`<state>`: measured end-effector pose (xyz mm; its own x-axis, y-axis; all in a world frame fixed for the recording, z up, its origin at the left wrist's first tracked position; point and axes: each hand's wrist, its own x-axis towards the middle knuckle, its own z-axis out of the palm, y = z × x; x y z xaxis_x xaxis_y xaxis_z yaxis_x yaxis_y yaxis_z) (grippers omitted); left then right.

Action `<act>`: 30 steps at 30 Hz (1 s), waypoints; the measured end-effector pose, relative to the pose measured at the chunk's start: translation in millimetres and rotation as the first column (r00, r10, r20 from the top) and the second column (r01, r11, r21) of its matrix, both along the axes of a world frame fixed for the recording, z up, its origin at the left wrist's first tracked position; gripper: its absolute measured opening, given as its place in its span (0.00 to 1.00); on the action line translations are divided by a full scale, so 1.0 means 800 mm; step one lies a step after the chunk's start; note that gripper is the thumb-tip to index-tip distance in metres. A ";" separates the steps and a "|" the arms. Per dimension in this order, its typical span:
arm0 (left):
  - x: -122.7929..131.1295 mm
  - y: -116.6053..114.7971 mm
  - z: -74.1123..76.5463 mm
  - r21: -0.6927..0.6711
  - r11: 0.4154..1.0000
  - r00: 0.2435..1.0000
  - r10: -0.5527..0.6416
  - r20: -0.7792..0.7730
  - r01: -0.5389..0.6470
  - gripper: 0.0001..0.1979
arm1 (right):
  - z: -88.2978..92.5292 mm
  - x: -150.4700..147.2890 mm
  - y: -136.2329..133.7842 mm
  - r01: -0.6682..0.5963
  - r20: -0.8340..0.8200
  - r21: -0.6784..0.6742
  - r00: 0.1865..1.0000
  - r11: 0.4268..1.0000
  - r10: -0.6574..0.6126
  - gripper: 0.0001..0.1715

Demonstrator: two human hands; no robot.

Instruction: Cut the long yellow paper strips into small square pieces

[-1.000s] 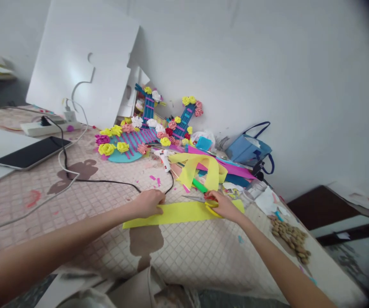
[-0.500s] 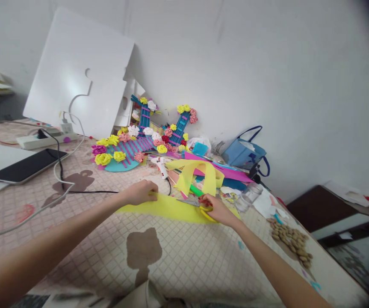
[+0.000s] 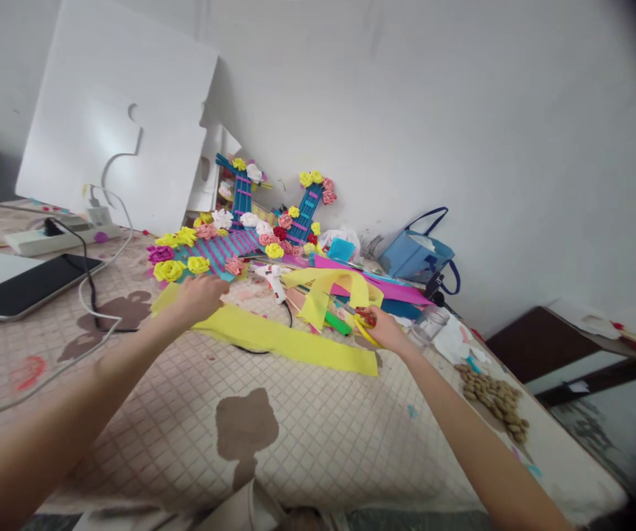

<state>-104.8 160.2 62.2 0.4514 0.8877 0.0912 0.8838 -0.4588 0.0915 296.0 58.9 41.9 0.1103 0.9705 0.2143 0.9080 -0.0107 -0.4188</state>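
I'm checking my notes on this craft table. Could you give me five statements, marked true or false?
1. The right hand holds the scissors. True.
2. The left hand holds the glue gun. False: it holds the long yellow strip; the glue gun lies apart from both hands.
3. The blue bag is right of the flower-trimmed craft. True.
4. The pile of small brown pieces is beside the left arm. False: the pile lies beyond the right arm.
5. The long yellow strip is crumpled into a ball. False: it stretches out lengthwise.
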 end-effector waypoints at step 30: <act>0.116 -0.087 -0.076 0.237 0.689 0.699 -0.713 0.052 0.685 0.09 | -0.063 0.045 -0.037 0.140 0.153 0.122 0.976 0.983 -0.158 0.13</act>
